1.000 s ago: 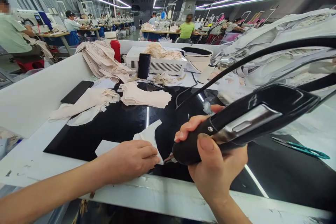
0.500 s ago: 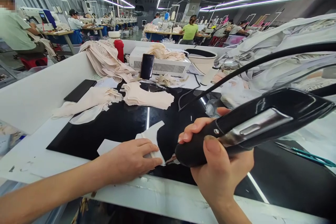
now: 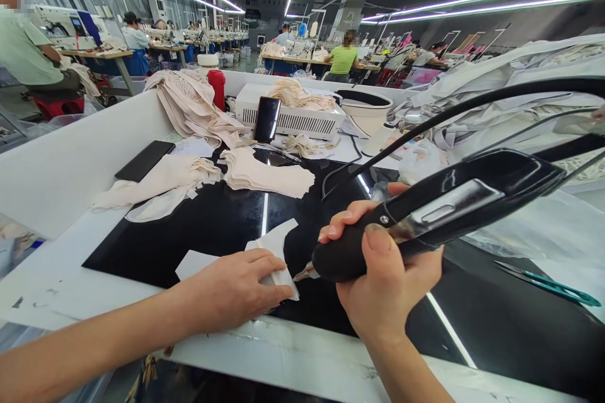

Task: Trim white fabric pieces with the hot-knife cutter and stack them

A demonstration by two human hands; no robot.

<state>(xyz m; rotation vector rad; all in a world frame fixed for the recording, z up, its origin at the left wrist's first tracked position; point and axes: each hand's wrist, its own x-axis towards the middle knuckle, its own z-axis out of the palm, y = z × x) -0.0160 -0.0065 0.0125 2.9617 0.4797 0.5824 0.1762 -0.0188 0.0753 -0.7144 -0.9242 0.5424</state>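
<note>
- Two hands are at work over one black glossy mat [image 3: 222, 227] on the white counter [image 3: 307, 365]
- The left hand [image 3: 236, 286] lies flat, fingers spread and closed on nothing, pressing one small white fabric piece [image 3: 276, 245] down onto the mat
- The right hand [image 3: 385, 277] is wrapped tight around the grip of one black cutting tool [image 3: 439, 214], thumb on top; the tool's metal tip [image 3: 302, 275] touches the near right edge of the fabric piece
- The fabric piece is pale, thin and flat, with a curved notch along its upper right side and a pointed corner toward the far end; its near part is hidden under the left hand
- One white paper-like sheet [image 3: 193, 262] sticks out just left of the fabric piece, partly under the left wrist
- One black cord [image 3: 454, 113] arcs from the tool away over the mat
- Two stacks of beige cut pieces lie at the far end of the mat: one stack [image 3: 269, 174] straight beyond the fabric piece, one looser stack [image 3: 165, 179] to its left
- One heap of beige cloth [image 3: 189, 107] hangs over the counter wall beyond those stacks
- Two dark phones: one flat [image 3: 144, 160] left of the mat, one upright [image 3: 267, 119] against one white box [image 3: 302, 116]
- One red bottle [image 3: 218, 89] stands left of the box, one white bowl [image 3: 366, 110] to its right
- One pair of teal-handled scissors [image 3: 551, 280] lies right of the tool
</note>
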